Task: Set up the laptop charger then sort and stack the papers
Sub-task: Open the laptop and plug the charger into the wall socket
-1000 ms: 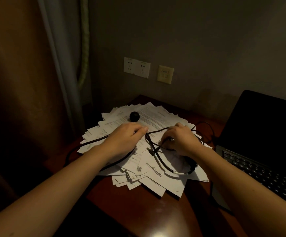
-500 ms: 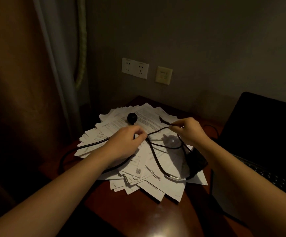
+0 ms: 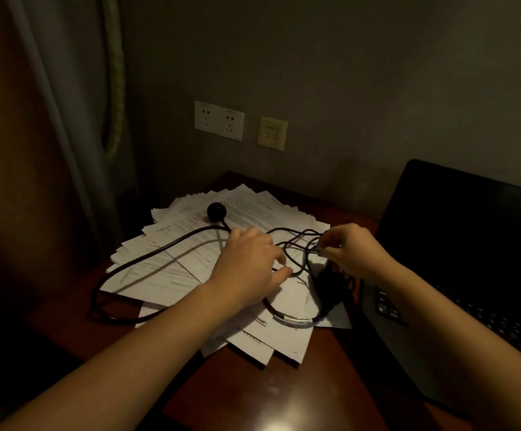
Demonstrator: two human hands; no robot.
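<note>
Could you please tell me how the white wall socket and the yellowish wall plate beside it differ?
The white wall socket is a wide double plate; the yellowish wall plate is a single, near-square one. The socket sits left and slightly higher; the plate sits right. Both are wall-mounted with nothing plugged in.

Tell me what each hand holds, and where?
Right hand pinches the thin cable at its tangled loops. Left hand touches it nearby; grip unclear.
</note>
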